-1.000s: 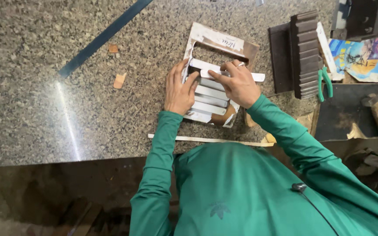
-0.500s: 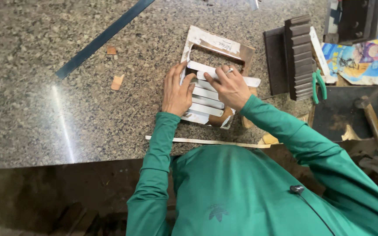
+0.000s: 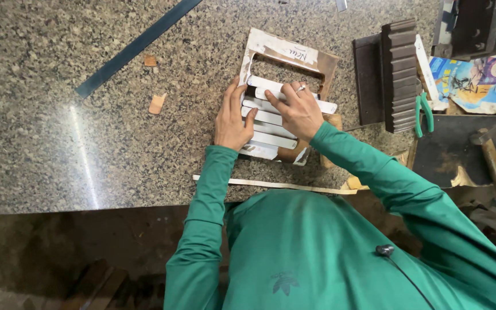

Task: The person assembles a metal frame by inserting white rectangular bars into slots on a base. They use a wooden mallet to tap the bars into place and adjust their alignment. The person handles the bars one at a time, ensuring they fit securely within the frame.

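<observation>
A brown cardboard frame (image 3: 328, 63) with a rectangular cut-out lies on the granite table (image 3: 58, 143). Several white strips (image 3: 271, 140) lie side by side across its lower part. My left hand (image 3: 232, 121) presses flat on the left ends of the strips, fingers spread. My right hand (image 3: 299, 109), with a ring on one finger, presses down on the topmost white strip (image 3: 324, 106), which sticks out to the right. Neither hand lifts anything off the table.
A long thin white strip (image 3: 271, 185) lies along the table's near edge. A dark metal ruler (image 3: 139, 43) lies diagonally at the back left, near small brown scraps (image 3: 157, 104). At the right stand a dark ridged block (image 3: 400, 74), green-handled pliers (image 3: 423, 112) and a hammer (image 3: 492, 163).
My right hand has shifted slightly left along the top strip. My left hand stays pressed on the strips' left ends. The camera view has moved a little.
</observation>
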